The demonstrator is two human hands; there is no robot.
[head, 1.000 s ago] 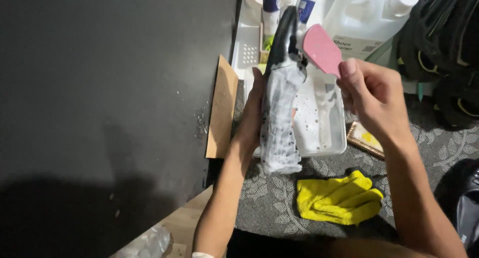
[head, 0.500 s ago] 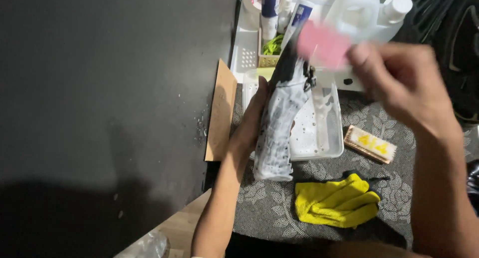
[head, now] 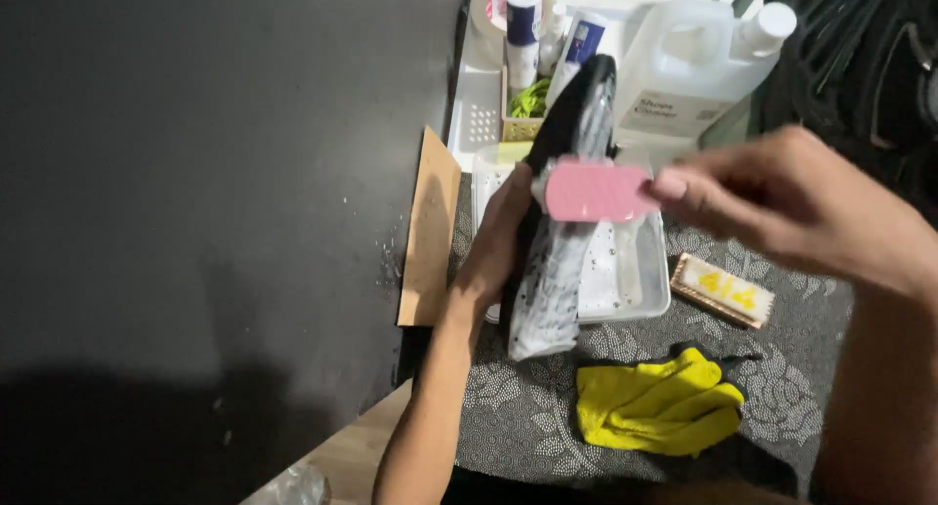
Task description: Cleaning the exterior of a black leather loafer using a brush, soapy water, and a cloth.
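Over a white tray (head: 653, 288) on a patterned grey mat (head: 518, 407), a dark shoe (head: 565, 173) with a speckled white sole, held on edge, sole up. Left hand (head: 498, 241) wrapped around the shoe's side, fingers closed on it. Right hand (head: 782, 197) pinching a pink brush (head: 596, 190) by one end, the brush lying across the sole and touching it. Inside the tray, dark specks scattered on the white bottom. Behind the tray, a small white basket (head: 479, 124) holding upright tubes and bottles (head: 526, 26) plus something green. Just beside it, a big translucent jug (head: 689, 75) with a white cap. On the mat to the right of the tray, a small wooden brush (head: 725, 292); near the front edge, a crumpled yellow cloth (head: 655, 405). Left of the mat, a strip of brown cardboard (head: 430, 227) against a dark, dusty floor (head: 195, 192).
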